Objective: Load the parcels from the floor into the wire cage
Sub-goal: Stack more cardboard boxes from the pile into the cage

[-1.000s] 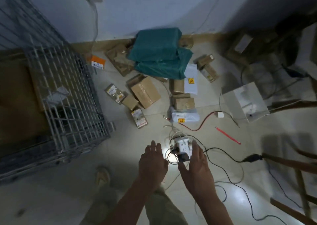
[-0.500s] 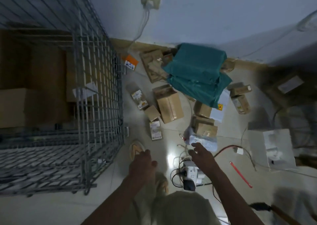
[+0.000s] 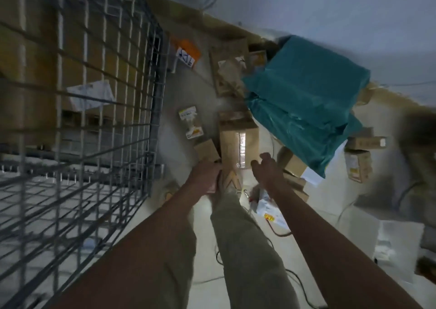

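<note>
While both arms reach down toward the floor, I see parcels scattered there beside the cage (image 3: 77, 110) — none is lifted. My left hand (image 3: 204, 173) rests at the near edge of a small carton (image 3: 206, 148), fingers curled against something flat below it; I cannot tell whether they truly grip. My right hand (image 3: 265, 169) hovers with fingers spread and loosely bent, holding nothing, just beside the near end of a taped box (image 3: 238, 141). That box lies between the small carton and a big teal bag (image 3: 304, 101), which leans against the wall over more cartons. A labelled packet (image 3: 191, 123) lies near the cage side. The cage fills the left of the view, with brown boxes behind its bars. A white pouch (image 3: 269, 208) lies under my right forearm. Motion blur softens everything.
</note>
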The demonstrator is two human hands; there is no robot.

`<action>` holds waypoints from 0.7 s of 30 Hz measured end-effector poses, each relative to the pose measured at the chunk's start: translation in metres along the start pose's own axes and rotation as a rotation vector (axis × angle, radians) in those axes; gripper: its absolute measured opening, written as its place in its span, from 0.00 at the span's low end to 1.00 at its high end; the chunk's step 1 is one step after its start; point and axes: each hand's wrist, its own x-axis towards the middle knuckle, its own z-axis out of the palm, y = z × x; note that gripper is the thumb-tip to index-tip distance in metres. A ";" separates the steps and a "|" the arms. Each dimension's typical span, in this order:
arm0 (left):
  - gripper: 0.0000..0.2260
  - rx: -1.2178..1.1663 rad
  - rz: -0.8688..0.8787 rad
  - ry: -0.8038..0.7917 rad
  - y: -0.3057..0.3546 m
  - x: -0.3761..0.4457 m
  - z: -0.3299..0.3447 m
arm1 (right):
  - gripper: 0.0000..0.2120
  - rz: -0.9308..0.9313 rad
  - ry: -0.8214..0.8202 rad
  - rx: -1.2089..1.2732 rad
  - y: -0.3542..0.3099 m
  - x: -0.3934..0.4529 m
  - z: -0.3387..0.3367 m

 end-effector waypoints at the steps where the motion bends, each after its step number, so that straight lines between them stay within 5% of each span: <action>1: 0.08 -0.091 -0.007 0.020 0.012 0.027 0.000 | 0.24 -0.009 0.036 0.017 -0.004 0.026 -0.001; 6: 0.15 -0.541 -0.064 -0.011 0.032 0.139 0.005 | 0.32 -0.027 0.090 0.198 -0.019 0.137 0.008; 10: 0.11 -0.498 -0.055 0.007 0.036 0.154 0.014 | 0.28 0.133 0.000 0.393 -0.015 0.168 0.023; 13: 0.18 -0.424 0.019 0.130 0.027 0.133 0.022 | 0.25 0.165 0.079 0.438 -0.005 0.130 0.016; 17: 0.13 -0.402 0.129 0.212 0.027 0.039 0.023 | 0.22 0.121 0.175 0.531 0.001 0.024 -0.019; 21: 0.09 -0.604 0.127 0.246 0.040 -0.075 0.013 | 0.16 0.179 0.099 0.735 -0.009 -0.090 -0.065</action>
